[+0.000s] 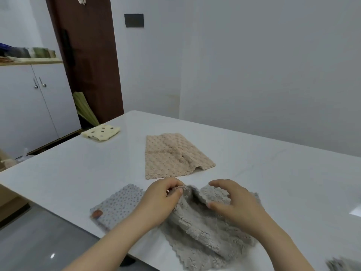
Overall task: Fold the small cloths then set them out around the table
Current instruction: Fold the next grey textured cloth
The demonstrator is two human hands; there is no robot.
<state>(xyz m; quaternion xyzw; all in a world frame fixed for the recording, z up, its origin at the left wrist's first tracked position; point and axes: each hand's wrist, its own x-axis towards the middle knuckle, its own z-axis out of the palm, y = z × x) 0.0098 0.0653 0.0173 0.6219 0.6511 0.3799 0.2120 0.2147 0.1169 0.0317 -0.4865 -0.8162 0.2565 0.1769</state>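
Note:
A grey fluffy cloth [201, 235] lies rumpled near the front edge of the white table [78, 173]. My left hand [160, 200] pinches its far left corner. My right hand [232, 204] grips a raised fold at its far right edge, thumb under and fingers over. Left of it lies a folded grey dotted cloth [117, 208] with a small brown tag. A beige bumpy cloth [172, 155] is spread loosely at the table's middle, one corner turned over. A folded cream cloth with dark spots [101, 132] sits at the far left corner.
Another grey cloth [343, 265] shows partly at the bottom right edge. White cabinets [35, 106] and a dark brown door [88, 55] stand to the left beyond the table. A grey wall runs behind the table.

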